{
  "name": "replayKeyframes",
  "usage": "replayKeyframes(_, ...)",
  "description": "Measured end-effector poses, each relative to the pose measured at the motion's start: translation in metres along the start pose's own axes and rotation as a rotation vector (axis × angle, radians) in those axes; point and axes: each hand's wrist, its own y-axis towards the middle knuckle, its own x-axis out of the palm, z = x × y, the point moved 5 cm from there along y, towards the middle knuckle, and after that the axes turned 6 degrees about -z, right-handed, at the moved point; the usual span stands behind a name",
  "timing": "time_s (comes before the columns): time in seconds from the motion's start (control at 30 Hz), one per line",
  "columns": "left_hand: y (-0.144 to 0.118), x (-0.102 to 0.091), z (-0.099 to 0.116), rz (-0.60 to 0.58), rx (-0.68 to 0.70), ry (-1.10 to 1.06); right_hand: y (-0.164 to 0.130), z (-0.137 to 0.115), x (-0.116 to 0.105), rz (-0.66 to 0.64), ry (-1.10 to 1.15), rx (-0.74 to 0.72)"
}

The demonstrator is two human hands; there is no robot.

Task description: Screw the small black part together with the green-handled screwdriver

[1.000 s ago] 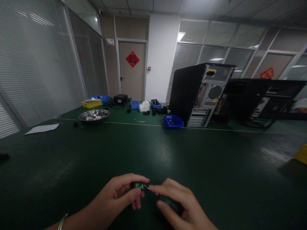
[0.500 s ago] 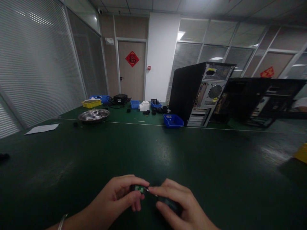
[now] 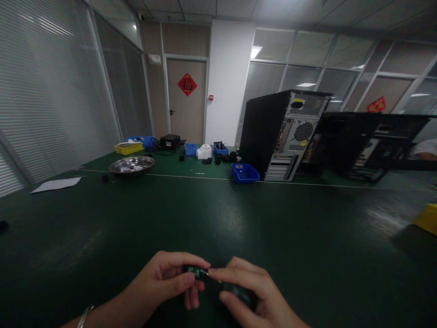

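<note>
Between its thumb and index finger, my left hand point(image 3: 170, 278) pinches a small green circuit board point(image 3: 195, 272) with a dark edge or casing around part of it. My right hand point(image 3: 252, 287) is closed round the dark handle of a screwdriver-like tool point(image 3: 239, 292). Its thin metal shaft runs left to the right end of the board, and the right index fingertip lies along it. Whether the tip bears on the board is too small to tell. Both hands are just above the green tabletop point(image 3: 177, 218) near its front.
Farther back stand a metal bowl point(image 3: 131, 172) with small parts, a blue bin point(image 3: 245, 173) and a black computer tower point(image 3: 262, 136). Paper point(image 3: 56, 184) lies at left; a yellow container point(image 3: 426, 219) is at the right edge. A person's arm point(image 3: 423, 150) shows at far right.
The left thumb has shifted slightly left along the board, and the board looks a little turned. Both hands keep their hold; the whole view has shifted slightly.
</note>
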Motion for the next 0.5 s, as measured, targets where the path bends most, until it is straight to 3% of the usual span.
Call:
replayKeyframes(0.27,-0.004,0.007,0.014,0.075,0.081,0.198,-0.001,0.001,0.002,-0.009,-0.035,0.023)
replayKeyframes(0.5,0.001,0.003,0.004,0.004,0.046,0.086,0.001,-0.001,0.001,0.004,-0.054,0.003)
